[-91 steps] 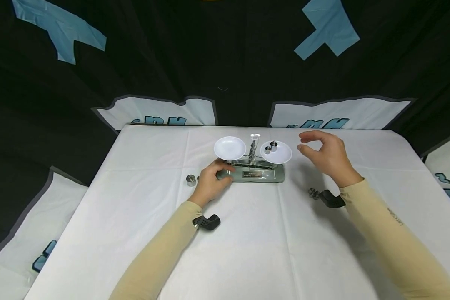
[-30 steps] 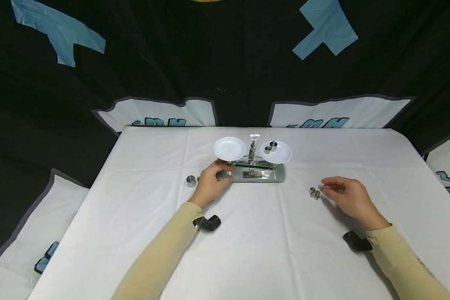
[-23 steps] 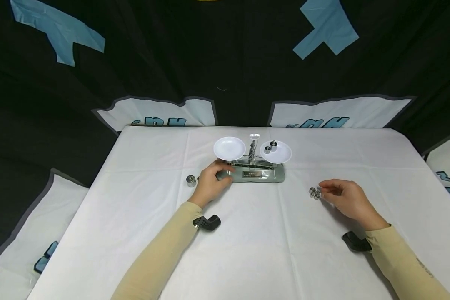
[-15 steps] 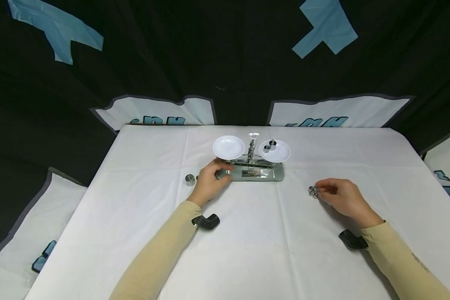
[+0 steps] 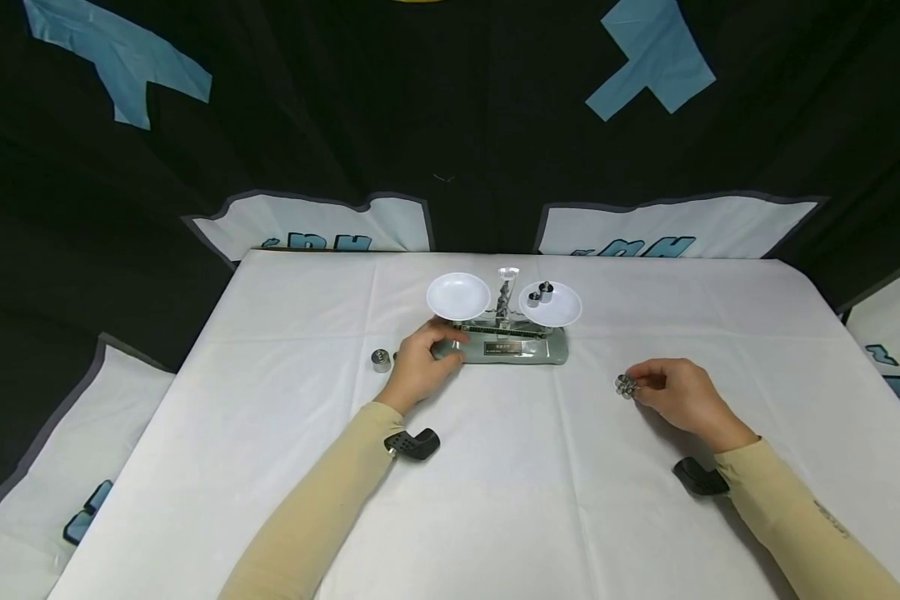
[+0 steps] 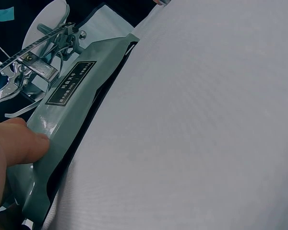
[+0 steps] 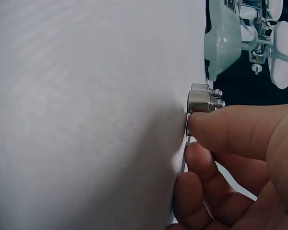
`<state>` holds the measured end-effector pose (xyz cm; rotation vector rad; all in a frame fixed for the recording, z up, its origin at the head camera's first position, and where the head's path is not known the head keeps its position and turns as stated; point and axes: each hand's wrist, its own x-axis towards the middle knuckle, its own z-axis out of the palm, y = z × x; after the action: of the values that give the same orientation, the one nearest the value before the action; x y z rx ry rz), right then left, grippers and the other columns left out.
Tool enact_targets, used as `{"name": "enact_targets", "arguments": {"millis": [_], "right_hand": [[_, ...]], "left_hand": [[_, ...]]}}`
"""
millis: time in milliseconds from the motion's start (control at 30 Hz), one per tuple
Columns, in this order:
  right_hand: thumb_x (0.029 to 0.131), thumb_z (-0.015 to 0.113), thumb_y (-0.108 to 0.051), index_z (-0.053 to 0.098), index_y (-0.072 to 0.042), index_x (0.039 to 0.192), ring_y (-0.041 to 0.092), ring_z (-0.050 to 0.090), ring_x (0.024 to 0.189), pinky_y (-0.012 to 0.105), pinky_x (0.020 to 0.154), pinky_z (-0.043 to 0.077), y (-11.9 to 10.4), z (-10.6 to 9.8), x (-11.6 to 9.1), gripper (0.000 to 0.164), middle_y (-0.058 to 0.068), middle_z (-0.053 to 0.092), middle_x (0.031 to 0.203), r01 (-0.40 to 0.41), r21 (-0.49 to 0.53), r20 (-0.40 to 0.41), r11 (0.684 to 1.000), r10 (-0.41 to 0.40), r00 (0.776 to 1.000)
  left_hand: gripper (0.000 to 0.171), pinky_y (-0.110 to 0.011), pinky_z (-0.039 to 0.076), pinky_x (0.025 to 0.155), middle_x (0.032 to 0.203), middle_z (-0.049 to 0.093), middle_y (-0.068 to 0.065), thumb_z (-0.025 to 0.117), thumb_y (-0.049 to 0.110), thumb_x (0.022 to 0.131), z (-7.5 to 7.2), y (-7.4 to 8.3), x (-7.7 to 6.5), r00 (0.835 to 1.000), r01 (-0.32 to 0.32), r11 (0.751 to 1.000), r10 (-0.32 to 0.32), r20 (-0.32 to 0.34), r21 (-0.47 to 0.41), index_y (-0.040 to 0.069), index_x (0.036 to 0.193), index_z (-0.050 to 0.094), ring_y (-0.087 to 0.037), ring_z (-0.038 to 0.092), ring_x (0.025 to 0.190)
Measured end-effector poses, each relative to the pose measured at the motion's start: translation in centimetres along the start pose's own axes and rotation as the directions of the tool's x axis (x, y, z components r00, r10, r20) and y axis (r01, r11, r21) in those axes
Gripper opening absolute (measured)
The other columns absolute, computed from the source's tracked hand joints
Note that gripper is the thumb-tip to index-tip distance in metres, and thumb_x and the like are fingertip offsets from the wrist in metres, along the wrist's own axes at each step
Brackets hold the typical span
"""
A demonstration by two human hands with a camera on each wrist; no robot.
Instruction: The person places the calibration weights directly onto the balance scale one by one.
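Observation:
A balance scale (image 5: 528, 352) with a grey-green base and two white pans stands near the table's far side. My left hand (image 5: 418, 367) grips the left end of its base; the left wrist view shows the thumb (image 6: 31, 146) lying on the base's front. The right pan (image 5: 562, 312) carries two metal weights (image 5: 546, 290), while the left pan (image 5: 458, 296) is bare. At the right, a cluster of small metal weights (image 5: 624, 385) stands on the cloth. My right hand (image 5: 682, 396) pinches one at the cluster's near side, mostly hidden behind the thumb; adjoining weights (image 7: 198, 101) touch it.
A larger metal weight (image 5: 380, 360) stands left of the left hand, with another small thing partly hidden beside it. White cloth (image 5: 495, 500) covers the table. A dark curtain (image 5: 487, 125) hangs behind the far edge.
My right hand has come down from beside the right pan to the small weights, then shifted slightly left against the cluster, closing thumb and fingers. The left hand stays on the base.

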<state>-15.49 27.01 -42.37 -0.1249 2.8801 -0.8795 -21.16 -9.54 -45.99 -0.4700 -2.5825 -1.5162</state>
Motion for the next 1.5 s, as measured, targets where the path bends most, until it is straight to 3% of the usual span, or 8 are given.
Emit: {"name": "enact_targets", "arguments": {"millis": [1000,1500], "right_hand": [[0.085,0.066,-0.008,0.071,-0.001,0.102,0.015,0.058,0.077,0.027,0.065,0.046,-0.08,0.12,0.15,0.019,0.007,0.069,0.086,0.015,-0.039,0.005,0.999,-0.015,1.0],[0.089,0.064,-0.016,0.07,-0.005,0.104,0.015,0.056,0.071,0.026,0.06,0.046,-0.27,-0.59,-0.18,0.019,0.006,0.068,0.086,-0.029,-0.003,0.01,1.0,0.029,1.0]], "left_hand": [[0.021,-0.038,0.033,0.118,0.125,0.065,-0.008,0.07,0.004,0.08,0.05,-0.08,0.02,1.0,0.001,1.0,-0.001,-0.006,-0.011,0.009,0.101,0.072,-0.025,0.043,0.14],[0.021,-0.038,0.033,0.119,0.124,0.065,-0.007,0.069,0.004,0.081,0.02,-0.09,-0.02,1.0,0.004,1.0,-0.004,0.001,-0.006,0.009,0.101,0.072,-0.025,0.042,0.14]]}}
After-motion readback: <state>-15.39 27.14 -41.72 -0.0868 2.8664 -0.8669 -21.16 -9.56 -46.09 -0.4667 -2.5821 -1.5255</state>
